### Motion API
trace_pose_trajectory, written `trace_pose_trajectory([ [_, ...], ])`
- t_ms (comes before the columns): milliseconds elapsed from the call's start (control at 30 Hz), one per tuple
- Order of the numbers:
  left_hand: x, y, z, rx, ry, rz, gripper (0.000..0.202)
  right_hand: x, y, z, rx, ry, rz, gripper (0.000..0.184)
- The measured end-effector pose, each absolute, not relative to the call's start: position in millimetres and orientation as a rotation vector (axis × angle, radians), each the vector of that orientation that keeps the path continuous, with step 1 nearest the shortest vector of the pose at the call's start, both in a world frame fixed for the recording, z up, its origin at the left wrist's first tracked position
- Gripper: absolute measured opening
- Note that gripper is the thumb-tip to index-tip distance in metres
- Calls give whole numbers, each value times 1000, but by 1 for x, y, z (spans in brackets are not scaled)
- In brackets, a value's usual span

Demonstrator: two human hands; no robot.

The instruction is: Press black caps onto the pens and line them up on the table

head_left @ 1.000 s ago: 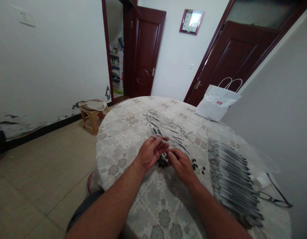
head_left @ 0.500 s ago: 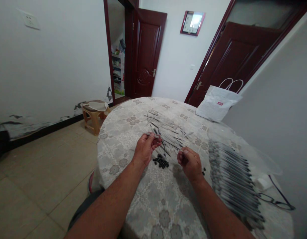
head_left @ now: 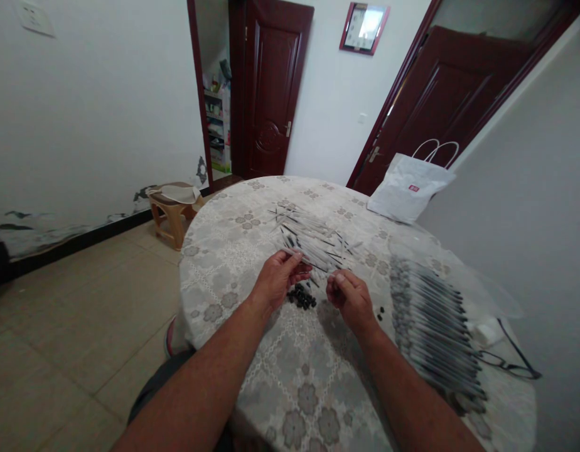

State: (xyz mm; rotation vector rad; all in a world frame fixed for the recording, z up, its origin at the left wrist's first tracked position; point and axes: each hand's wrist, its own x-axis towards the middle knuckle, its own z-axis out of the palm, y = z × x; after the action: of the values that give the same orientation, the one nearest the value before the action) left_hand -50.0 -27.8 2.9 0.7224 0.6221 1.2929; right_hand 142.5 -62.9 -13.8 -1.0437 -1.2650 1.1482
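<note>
Shows the left hand [head_left: 279, 280] over the round table [head_left: 224, 263], with thumb and fingertips closed on one slim pen tube [head_left: 294, 254] at the near edge of the loose heap of tubes [head_left: 312, 237]. Places the right hand [head_left: 350, 296] just beside the left, with fingers curled tight against the thumb; cannot tell the contents of that pinch, if any. Locates the small black caps [head_left: 302, 297] on the lace cloth between the two hands, close under the left fingers. Sets the row of assembled pens [head_left: 431, 320] to the right of the right hand, well apart from the heap. Includes a white paper bag [head_left: 405, 188] at the far table edge near the wall, spectacles [head_left: 511, 365] at the right edge, and a wooden stool [head_left: 173, 207] on the floor to the left.
</note>
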Motion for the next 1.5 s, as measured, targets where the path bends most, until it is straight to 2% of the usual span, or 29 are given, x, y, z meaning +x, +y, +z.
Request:
trace_pose_trajectory([
  [300,-48,-39,3,768,543,926,27,139,-65,-10,-1077,-1590,1145,38],
  [400,-50,-34,4,634,549,1035,23,142,-62,-9,-1106,-1549,1104,35],
  [500,-55,-25,6,466,570,1218,15,147,-59,-7,-1272,-1588,831,27],
  [600,-58,-19,6,377,613,1341,11,153,-57,-6,-1399,-1888,482,16],
  [667,-57,-18,5,362,633,1389,11,156,-57,-5,-1417,-2136,378,14],
  [900,-54,-18,1,397,638,1433,15,146,-64,-5,-1487,-2449,347,16],
  [1267,-52,-22,2,457,668,1445,17,121,-66,-11,-1879,-2340,116,17],
  [1500,-53,-21,0,484,687,1450,20,120,-66,-11,-1948,-2274,86,17],
])
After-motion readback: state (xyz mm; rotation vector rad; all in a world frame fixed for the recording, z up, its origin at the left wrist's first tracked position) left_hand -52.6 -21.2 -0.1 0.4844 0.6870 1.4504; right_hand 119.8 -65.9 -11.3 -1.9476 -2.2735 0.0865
